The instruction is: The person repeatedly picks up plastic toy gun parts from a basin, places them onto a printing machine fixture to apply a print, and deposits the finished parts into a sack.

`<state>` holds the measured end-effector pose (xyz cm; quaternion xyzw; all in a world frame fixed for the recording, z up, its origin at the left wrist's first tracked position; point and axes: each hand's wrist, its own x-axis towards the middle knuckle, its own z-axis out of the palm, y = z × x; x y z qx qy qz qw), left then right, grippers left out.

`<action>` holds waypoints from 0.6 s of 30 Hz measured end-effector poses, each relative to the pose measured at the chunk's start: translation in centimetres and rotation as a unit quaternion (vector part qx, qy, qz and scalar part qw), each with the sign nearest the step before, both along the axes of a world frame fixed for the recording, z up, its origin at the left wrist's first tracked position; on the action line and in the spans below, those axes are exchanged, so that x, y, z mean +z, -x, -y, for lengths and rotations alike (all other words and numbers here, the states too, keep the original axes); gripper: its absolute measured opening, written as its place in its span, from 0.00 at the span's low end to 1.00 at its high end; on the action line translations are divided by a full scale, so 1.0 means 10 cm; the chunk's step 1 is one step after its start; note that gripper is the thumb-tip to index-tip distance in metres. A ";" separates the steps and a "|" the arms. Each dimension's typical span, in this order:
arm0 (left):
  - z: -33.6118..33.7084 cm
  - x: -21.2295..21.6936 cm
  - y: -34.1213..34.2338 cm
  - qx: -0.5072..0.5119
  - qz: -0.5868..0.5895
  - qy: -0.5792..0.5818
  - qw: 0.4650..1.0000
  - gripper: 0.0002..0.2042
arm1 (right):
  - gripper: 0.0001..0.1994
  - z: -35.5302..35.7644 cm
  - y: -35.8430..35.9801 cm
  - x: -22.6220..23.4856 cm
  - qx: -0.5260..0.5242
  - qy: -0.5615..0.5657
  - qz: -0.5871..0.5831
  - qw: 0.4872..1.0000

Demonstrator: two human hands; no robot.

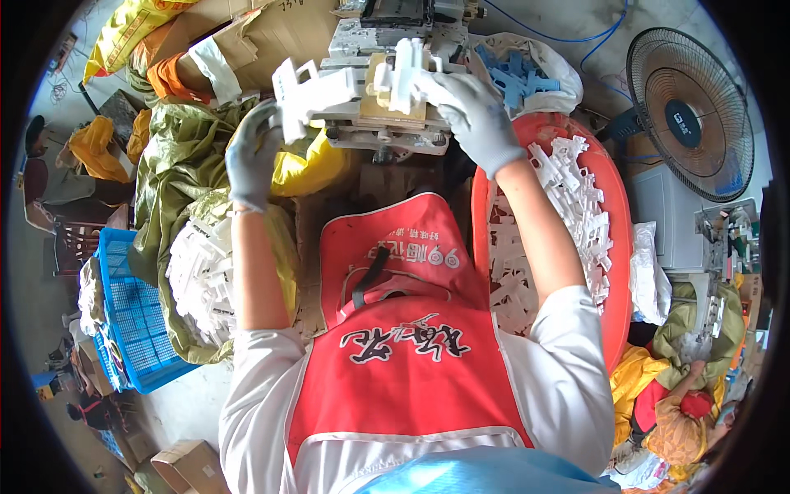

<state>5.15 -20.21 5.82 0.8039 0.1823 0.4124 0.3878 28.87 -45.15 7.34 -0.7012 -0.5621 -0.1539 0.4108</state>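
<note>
My left hand [251, 152], in a grey glove, grips a white plastic moulded part [309, 95] and holds it up at the left side of a small grey bench machine [387, 49]. In front of that machine my right hand [469, 111], also gloved, is closed on a second white plastic part [401, 74] over a tan block on the fixture. I wear a red apron [403, 329] over a white shirt.
A red tub [619, 247] of white plastic parts stands at my right. At my left an olive-green sack [177, 165] holds more white parts [202, 276]. A blue crate [132, 313], a bag of blue parts [518, 74], a fan [691, 107] and cardboard boxes surround me.
</note>
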 end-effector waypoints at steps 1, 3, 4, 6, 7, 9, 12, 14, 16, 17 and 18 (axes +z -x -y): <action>-0.03 -0.04 0.16 0.038 -0.022 -0.038 0.998 0.15 | 0.22 -0.07 0.03 0.03 -0.008 0.049 0.019 0.999; -0.09 -0.17 0.51 0.093 -0.047 -0.039 0.994 0.14 | 0.23 -0.13 0.07 0.10 -0.023 0.125 0.060 0.990; -0.06 -0.19 0.67 0.111 -0.057 -0.019 0.992 0.13 | 0.23 -0.14 0.05 0.11 -0.022 0.127 0.059 0.990; -0.06 -0.30 0.91 0.096 -0.005 0.016 0.995 0.12 | 0.24 -0.14 0.03 0.12 0.006 0.179 0.030 0.983; -0.04 -0.32 0.96 0.104 -0.011 0.025 0.994 0.13 | 0.24 -0.15 0.05 0.17 0.025 0.191 0.019 0.981; 0.00 -0.37 0.98 0.092 0.005 0.027 0.995 0.12 | 0.24 -0.15 0.08 0.18 0.004 0.235 0.044 0.971; 0.00 -0.45 0.98 0.077 0.015 0.033 0.996 0.13 | 0.22 -0.14 -0.01 0.21 0.034 0.244 0.098 0.964; -0.03 -0.52 1.01 0.106 -0.002 0.014 0.994 0.14 | 0.21 0.00 -0.01 0.17 0.038 0.133 0.138 0.981; -0.03 -0.60 1.22 0.125 -0.002 0.031 0.992 0.16 | 0.18 0.28 0.10 0.28 0.045 0.083 0.011 0.995; -0.16 -0.75 1.43 0.112 0.048 0.107 0.987 0.16 | 0.18 0.48 0.09 0.17 0.018 0.103 -0.045 0.994; -0.19 -0.79 1.60 0.092 0.052 0.113 0.988 0.17 | 0.18 0.72 0.02 0.00 -0.013 0.121 -0.101 0.987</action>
